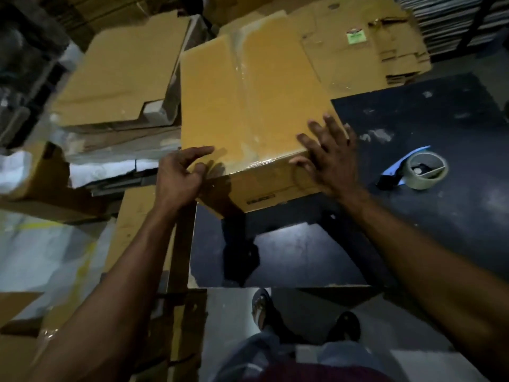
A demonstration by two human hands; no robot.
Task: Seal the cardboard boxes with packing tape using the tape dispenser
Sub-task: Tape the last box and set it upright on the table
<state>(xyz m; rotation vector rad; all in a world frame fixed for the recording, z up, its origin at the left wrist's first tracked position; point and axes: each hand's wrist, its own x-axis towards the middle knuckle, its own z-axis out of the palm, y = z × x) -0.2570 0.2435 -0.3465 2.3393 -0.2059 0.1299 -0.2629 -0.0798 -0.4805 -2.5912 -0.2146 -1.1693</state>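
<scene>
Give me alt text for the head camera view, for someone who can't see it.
A person's two hands rest on the near end of a taped cardboard box on a dark table: the right hand lies flat with fingers spread on the near right corner, the left hand touches the near left edge. A tape dispenser sits on the table to the right, untouched; flattened cartons are piled behind.
</scene>
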